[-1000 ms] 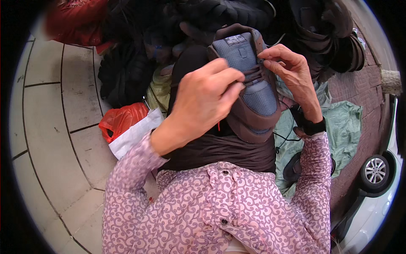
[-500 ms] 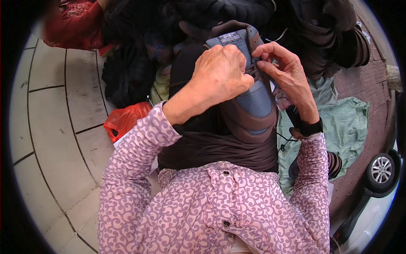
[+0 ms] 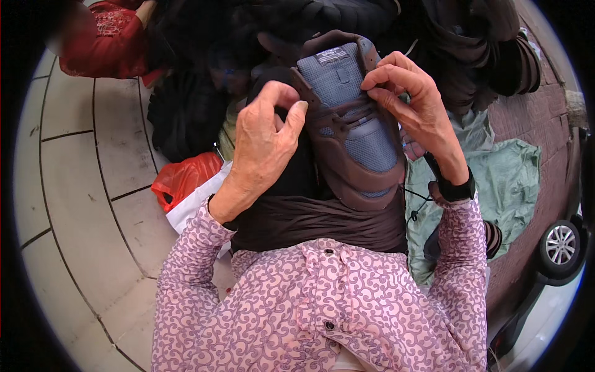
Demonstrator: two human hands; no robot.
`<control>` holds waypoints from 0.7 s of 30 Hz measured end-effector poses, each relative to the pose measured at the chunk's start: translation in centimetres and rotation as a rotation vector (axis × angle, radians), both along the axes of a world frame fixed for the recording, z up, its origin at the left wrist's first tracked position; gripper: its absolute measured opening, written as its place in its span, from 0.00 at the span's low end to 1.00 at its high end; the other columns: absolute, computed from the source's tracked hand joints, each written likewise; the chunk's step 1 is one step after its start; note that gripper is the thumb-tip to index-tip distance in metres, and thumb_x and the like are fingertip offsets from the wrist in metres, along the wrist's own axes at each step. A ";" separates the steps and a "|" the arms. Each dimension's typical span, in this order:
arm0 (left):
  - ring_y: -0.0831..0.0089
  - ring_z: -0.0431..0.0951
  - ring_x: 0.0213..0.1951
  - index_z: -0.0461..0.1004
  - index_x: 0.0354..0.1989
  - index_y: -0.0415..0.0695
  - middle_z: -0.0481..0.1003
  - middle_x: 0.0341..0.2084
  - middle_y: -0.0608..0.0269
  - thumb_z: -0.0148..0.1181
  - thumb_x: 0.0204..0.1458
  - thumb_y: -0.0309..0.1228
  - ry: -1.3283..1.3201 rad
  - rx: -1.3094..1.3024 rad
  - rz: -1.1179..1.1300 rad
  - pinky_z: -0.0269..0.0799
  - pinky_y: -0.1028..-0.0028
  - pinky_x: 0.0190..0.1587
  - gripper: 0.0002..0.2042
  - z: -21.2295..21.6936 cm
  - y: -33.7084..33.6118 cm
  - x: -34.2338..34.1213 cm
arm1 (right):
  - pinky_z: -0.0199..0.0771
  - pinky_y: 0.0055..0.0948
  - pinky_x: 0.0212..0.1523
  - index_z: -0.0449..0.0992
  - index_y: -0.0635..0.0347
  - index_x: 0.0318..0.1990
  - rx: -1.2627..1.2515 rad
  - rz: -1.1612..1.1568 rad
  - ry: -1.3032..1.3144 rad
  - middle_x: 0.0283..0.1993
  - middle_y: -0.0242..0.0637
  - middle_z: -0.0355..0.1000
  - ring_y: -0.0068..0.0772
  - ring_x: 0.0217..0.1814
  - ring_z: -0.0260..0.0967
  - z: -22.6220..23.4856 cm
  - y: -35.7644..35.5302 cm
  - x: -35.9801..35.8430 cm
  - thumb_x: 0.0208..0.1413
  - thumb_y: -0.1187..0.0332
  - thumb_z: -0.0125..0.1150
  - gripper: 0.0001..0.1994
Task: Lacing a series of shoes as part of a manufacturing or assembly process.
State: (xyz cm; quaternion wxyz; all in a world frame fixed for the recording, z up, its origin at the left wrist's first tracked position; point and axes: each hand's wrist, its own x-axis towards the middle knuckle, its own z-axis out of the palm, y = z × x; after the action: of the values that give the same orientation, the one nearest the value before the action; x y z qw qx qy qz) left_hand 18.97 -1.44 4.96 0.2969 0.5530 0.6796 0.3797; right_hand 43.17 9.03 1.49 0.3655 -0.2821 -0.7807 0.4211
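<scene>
A brown shoe [image 3: 365, 199] with a blue mesh tongue lies on my lap, toe toward me. Its dark laces [image 3: 350, 120] cross the lower part of the tongue, while the upper tongue is uncovered. At the shoe's right eyelet edge, my right hand [image 3: 415, 102] pinches with thumb and index finger; a lace between them cannot be made out. My left hand [image 3: 263, 139] is just beside the left eyelet edge, index finger curled toward the thumb. Whatever is between those fingertips is hidden or too thin to see.
Dark shoes [image 3: 477, 49] are heaped beyond my knees. An orange plastic bag [image 3: 183, 177] and a white sheet [image 3: 201, 201] lie to the left, a green sheet [image 3: 502, 186] to the right. A person in red [image 3: 108, 40] is at upper left. A car wheel [image 3: 559, 245] shows at far right.
My left hand has moved left and toward me, off the middle of the shoe, uncovering the tongue and laces. My right hand has stayed at the right eyelet edge with a slight shift.
</scene>
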 end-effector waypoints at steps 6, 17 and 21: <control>0.71 0.76 0.22 0.83 0.36 0.34 0.81 0.26 0.53 0.65 0.63 0.33 0.035 -0.108 -0.183 0.70 0.70 0.29 0.12 0.1 -0.3 -1.4 | 0.77 0.37 0.41 0.74 0.63 0.44 0.311 -0.058 -0.176 0.45 0.42 0.69 0.46 0.44 0.76 1.7 -1.0 -1.1 0.61 0.82 0.62 0.07; 0.71 0.75 0.25 0.84 0.33 0.35 0.78 0.26 0.59 0.68 0.58 0.27 0.138 0.007 -0.287 0.69 0.71 0.29 0.07 1.5 -0.5 -2.3 | 0.78 0.39 0.40 0.74 0.61 0.44 0.311 -0.048 -0.262 0.38 0.45 0.73 0.49 0.41 0.77 1.8 -0.3 -0.3 0.61 0.80 0.60 0.06; 0.70 0.74 0.31 0.80 0.31 0.36 0.76 0.33 0.60 0.67 0.57 0.25 0.309 0.188 -0.342 0.69 0.71 0.35 0.06 2.0 -1.1 -2.6 | 0.77 0.32 0.41 0.76 0.62 0.44 -0.045 0.029 -0.156 0.36 0.37 0.74 0.31 0.38 0.74 1.7 0.3 0.6 0.65 0.78 0.61 0.03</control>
State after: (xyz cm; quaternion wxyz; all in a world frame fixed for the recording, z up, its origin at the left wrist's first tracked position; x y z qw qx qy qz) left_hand 16.36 -2.50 6.95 0.1966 0.7368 0.5750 0.2963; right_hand 43.76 9.31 3.24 0.2912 -0.3108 -0.8012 0.4204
